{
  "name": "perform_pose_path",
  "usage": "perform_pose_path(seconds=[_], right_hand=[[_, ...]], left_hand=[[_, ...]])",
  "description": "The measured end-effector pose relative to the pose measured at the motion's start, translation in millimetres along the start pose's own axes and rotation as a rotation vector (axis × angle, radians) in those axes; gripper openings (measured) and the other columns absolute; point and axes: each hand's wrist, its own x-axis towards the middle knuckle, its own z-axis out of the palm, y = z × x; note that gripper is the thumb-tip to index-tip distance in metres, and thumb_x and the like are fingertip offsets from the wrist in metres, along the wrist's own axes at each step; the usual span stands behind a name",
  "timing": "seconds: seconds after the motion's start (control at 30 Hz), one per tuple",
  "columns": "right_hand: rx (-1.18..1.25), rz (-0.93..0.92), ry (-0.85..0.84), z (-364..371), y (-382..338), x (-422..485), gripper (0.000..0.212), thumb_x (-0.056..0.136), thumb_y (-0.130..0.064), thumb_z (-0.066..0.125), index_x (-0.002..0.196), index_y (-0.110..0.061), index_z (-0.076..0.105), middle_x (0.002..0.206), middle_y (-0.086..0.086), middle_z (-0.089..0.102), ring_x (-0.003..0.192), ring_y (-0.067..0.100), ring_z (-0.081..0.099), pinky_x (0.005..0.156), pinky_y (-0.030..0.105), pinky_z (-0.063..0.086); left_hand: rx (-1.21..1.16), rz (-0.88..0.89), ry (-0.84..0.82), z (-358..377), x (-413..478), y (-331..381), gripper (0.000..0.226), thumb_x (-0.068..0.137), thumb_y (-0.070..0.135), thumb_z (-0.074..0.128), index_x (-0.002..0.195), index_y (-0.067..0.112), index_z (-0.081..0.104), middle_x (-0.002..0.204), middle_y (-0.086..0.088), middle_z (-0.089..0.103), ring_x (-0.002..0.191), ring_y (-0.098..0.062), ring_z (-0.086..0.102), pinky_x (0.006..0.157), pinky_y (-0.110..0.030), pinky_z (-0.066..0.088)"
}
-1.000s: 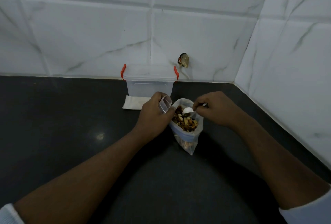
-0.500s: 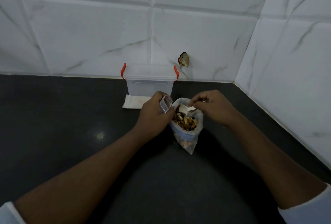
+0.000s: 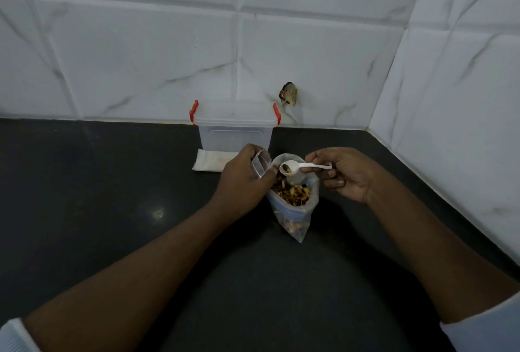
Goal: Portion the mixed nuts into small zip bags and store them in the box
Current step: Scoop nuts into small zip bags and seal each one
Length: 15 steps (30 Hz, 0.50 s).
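Observation:
A large clear bag of mixed nuts (image 3: pixel 294 196) stands open on the dark counter. My left hand (image 3: pixel 244 180) holds a small empty zip bag (image 3: pixel 260 164) beside the big bag's left rim. My right hand (image 3: pixel 344 174) pinches the handle of a white plastic spoon (image 3: pixel 295 167), level over the bag's mouth with a few nuts in its bowl. Behind them stands a clear plastic box (image 3: pixel 235 132) with red latches, its lid on.
A flat stack of small white bags (image 3: pixel 209 161) lies in front of the box at its left. White tiled walls (image 3: pixel 450 98) close off the back and right side of the black counter (image 3: pixel 98 211). A small dark object (image 3: pixel 289 94) sticks to the back wall.
My right hand has lifted the spoon out of the nuts and drawn back to the right. The spoon now sits level above the bag's mouth. My left hand keeps its hold on the small bag.

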Motion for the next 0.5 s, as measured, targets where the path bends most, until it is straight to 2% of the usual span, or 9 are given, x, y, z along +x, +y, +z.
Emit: perform_pose_path(seconds=[0.2,0.37,0.5], right_hand=[[0.008,-0.094,-0.021,4.5,-7.8,-7.5,0.017,0.093,0.005,0.051,0.094,0.003,0.068,0.092,0.026,0.07,0.05,0.008,0.034,0.037,0.017,0.024],[0.067,-0.246,-0.123,19.0,-12.9,-19.1,0.019,0.095,0.008,0.048,0.095,0.003,0.067,0.081,0.017,0.07,0.051,0.008,0.036,0.043,0.02,0.022],[-0.201,-0.401,-0.112,28.7,-10.4,-24.1,0.021,0.098,0.005,0.056,0.095,-0.003,0.075,0.077,0.011,0.064,0.055,0.011,0.042,0.047,0.021,0.03]], left_hand=[[-0.006,0.007,0.003,-0.4,-0.3,0.1,0.025,0.093,0.03,0.071,0.114,0.028,0.057,0.103,0.015,0.063,0.096,0.003,0.06,0.075,-0.016,0.048],[-0.01,0.011,-0.005,-0.4,-1.1,-0.5,0.027,0.092,0.027,0.072,0.113,0.029,0.057,0.103,0.015,0.063,0.096,0.006,0.059,0.075,-0.015,0.046],[-0.023,0.015,-0.005,-0.5,-1.2,-0.6,0.032,0.09,0.025,0.073,0.119,0.023,0.058,0.108,0.011,0.066,0.1,0.0,0.06,0.081,-0.025,0.051]])
